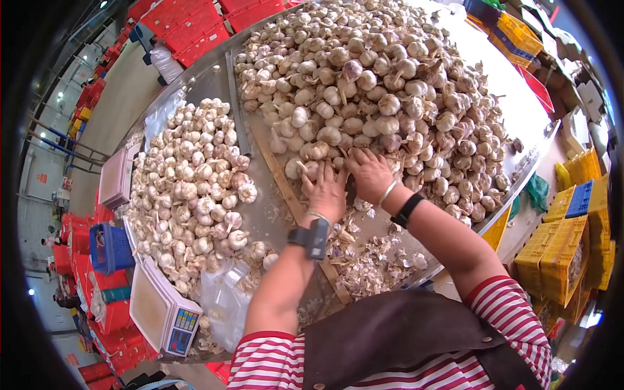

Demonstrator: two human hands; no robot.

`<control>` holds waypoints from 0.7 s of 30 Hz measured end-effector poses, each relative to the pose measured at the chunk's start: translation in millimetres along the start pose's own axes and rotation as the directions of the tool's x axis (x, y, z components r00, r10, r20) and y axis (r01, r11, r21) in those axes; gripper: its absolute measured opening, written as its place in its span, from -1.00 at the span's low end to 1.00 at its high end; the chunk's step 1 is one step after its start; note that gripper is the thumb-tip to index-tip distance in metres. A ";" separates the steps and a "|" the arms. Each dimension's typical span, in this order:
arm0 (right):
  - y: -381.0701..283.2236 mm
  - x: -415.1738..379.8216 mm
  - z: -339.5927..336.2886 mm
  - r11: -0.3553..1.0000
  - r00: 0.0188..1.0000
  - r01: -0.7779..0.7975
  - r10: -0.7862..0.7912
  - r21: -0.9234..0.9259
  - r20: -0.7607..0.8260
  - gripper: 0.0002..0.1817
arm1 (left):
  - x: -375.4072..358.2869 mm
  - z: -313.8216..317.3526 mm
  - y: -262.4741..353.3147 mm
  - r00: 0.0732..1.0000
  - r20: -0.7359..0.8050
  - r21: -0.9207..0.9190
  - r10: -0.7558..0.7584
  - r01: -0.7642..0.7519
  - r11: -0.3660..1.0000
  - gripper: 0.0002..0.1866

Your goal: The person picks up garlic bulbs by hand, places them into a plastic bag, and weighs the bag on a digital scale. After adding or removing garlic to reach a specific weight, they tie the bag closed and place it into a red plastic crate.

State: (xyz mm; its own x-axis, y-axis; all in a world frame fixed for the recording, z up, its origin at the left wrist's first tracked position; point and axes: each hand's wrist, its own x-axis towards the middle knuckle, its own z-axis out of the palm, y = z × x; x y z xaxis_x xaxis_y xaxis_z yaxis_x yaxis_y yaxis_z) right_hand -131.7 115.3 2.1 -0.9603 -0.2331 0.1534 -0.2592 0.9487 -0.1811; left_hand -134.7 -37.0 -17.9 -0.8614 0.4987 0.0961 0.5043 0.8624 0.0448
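My left hand (327, 195) lies palm down at the near edge of a large heap of garlic bulbs (396, 107), its fingers spread and touching bulbs. Close beside it, my right hand (372, 175) reaches onto the same edge with fingers stretched out over the bulbs. Both palms are hidden, so anything beneath them does not show. Loose papery garlic skins (374, 263) lie on the metal table below my wrists. Left of my left hand runs a wooden strip (278, 168), and beyond it is a smaller pile of paler garlic bulbs (195, 179).
A digital scale (153, 302) and clear plastic bags (226, 305) are at the table's left edge, near a blue basket (110, 249). Red crates (185, 29) stand past the far left side. Yellow crates (552, 253) are stacked on the right.
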 end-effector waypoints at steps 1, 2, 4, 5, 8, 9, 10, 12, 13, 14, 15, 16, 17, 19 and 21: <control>1.1 0.6 -2.0 1.000 1.000 -0.005 0.005 -0.008 -0.002 -0.46 | 2.4 15.1 10.7 0.997 -0.038 0.004 -0.066 0.066 0.998 -0.43; 1.2 -0.7 -3.6 0.999 0.998 -0.016 0.014 0.029 0.057 -0.46 | -1.2 17.9 20.1 0.986 -0.151 0.031 -0.074 0.079 0.996 -0.51; 2.0 -9.7 -5.3 0.998 0.996 0.002 -0.007 0.055 0.093 -0.54 | -14.1 19.2 23.8 0.995 -0.075 -0.040 -0.070 0.067 0.997 -0.55; 2.3 -18.4 -4.7 0.998 0.996 0.001 -0.006 0.061 0.094 -0.54 | -22.0 14.6 24.2 0.998 0.007 -0.110 -0.065 0.065 0.992 -0.58; 3.1 -54.7 4.4 0.995 0.979 0.027 -0.046 0.101 0.196 -0.63 | -47.3 5.1 13.4 0.999 -0.040 -0.151 -0.035 0.029 0.988 -0.71; 3.1 -69.6 10.5 0.994 0.969 0.019 -0.045 0.106 0.244 -0.65 | -53.0 4.6 11.3 0.999 -0.043 -0.199 -0.027 0.018 0.980 -0.76; 0.1 -81.4 8.9 0.976 0.945 -0.117 0.052 0.185 0.322 -0.59 | -56.6 8.0 10.7 0.988 -0.112 -0.230 -0.106 0.078 0.970 -0.75; -1.0 -104.7 6.4 0.973 0.970 -0.088 0.035 0.215 0.239 -0.53 | -56.5 10.1 3.8 0.982 -0.098 -0.362 -0.162 0.117 0.925 -0.71; 1.8 -114.0 3.5 0.970 0.987 -0.059 0.022 0.237 0.156 -0.48 | -56.4 12.7 1.2 0.973 -0.075 -0.492 -0.218 0.154 0.857 -0.66; 6.1 -120.6 -0.4 0.991 0.959 -0.011 -0.027 0.133 0.282 -0.38 | -54.0 17.6 -0.2 0.962 -0.137 -0.507 -0.234 0.135 0.851 -0.61; 11.7 -124.6 -6.2 0.991 0.959 -0.029 -0.009 0.127 0.284 -0.38 | -53.2 20.7 -2.8 0.967 -0.132 -0.513 -0.219 0.122 0.849 -0.61; 19.4 -124.2 -22.2 0.973 0.900 -0.016 -0.087 0.230 0.428 -0.40 | -50.6 22.0 -5.9 0.966 -0.077 -0.562 -0.249 0.164 0.811 -0.62; 29.8 -123.9 -40.4 0.944 0.818 -0.027 -0.169 0.329 0.550 -0.42 | -46.0 25.2 -8.2 0.963 -0.019 -0.609 -0.268 0.201 0.767 -0.64; 49.2 -120.5 -73.8 0.860 0.817 -0.300 0.009 0.412 0.577 -0.52 | -39.0 45.3 -19.3 0.911 0.243 -0.873 -0.333 0.355 0.335 -0.69; 84.0 -122.5 -82.3 0.747 0.868 -0.451 0.238 0.489 0.437 -0.57 | -21.1 -15.3 -3.7 0.839 0.476 -0.849 -0.263 0.360 -0.388 -0.70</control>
State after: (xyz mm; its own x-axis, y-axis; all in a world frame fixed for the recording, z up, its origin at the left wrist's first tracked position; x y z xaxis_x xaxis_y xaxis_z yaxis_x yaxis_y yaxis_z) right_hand -27.4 241.2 48.0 -0.9399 -0.0696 -0.3343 0.1891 0.7089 -0.6795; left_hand -117.4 -52.1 -4.8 -0.8844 0.2332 -0.4043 -0.4540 -0.2287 0.8612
